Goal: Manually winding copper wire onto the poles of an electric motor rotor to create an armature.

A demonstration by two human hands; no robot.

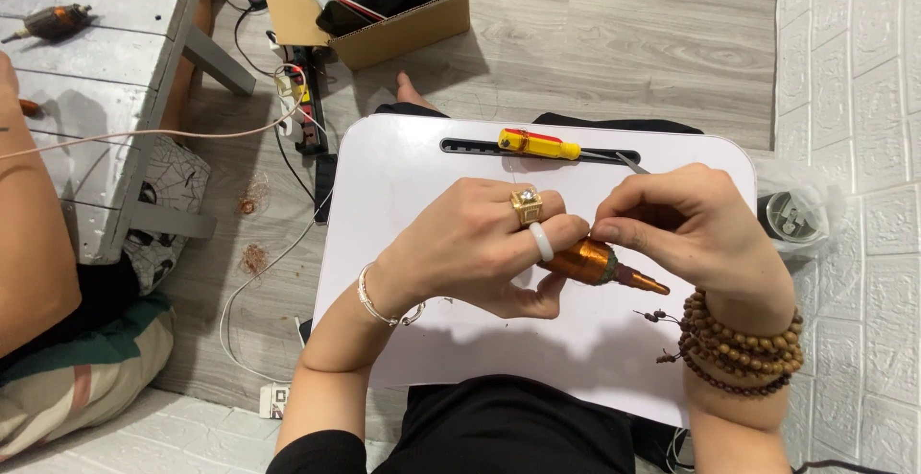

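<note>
Holding: we grip a copper-wound motor rotor [593,261] over the white tabletop [403,177], its shaft pointing right.
Left hand [480,248]: closed around the rotor's left end, steadying it.
Right hand [686,229]: fingertips pinched on the rotor's top; a thin metal tool [628,160] pokes out behind.
Doing it well: we judge a steady left grip and light fingertip work best.
Nearby: yellow-and-red screwdriver [537,144] in the tabletop's slot.

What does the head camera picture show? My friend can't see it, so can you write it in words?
Two hands hold a copper-wound motor part over a white lap table: the left hand grips it and the right hand pinches its end. A yellow and red screwdriver lies in the table's slot.
</note>
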